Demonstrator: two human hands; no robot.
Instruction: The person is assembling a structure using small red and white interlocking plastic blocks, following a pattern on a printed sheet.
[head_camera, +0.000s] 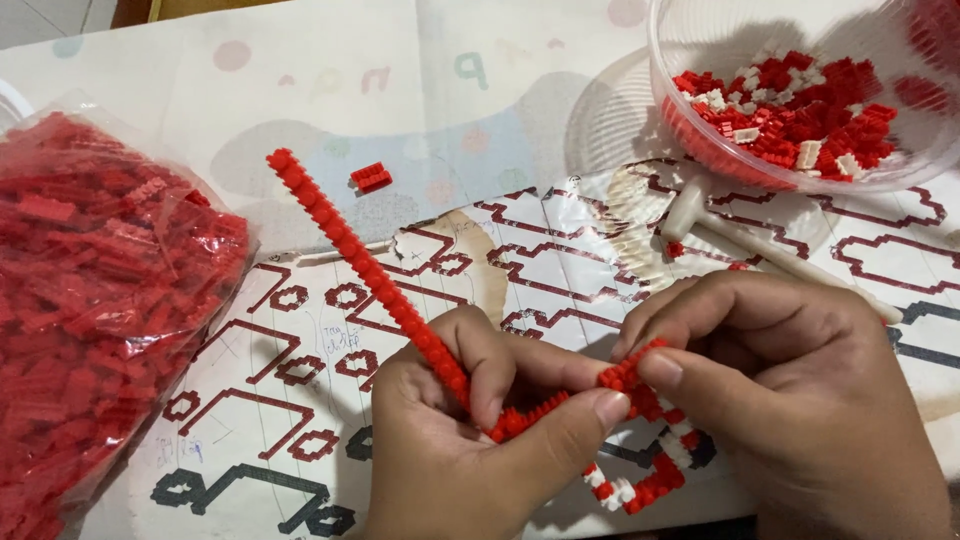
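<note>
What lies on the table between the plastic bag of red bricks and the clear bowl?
In the head view, a small loose red brick lies between the bag and bowl; the long red brick strip crosses there too.

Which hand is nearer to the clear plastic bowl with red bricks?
Right. The right hand lies just below the bowl, beside the white tool; the left hand is farther away, down-left of it.

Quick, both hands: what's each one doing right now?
Left hand: closed, pinching the long red brick strip.
Right hand: closed, fingertips gripping the red-and-white brick piece where it meets the strip.
</note>
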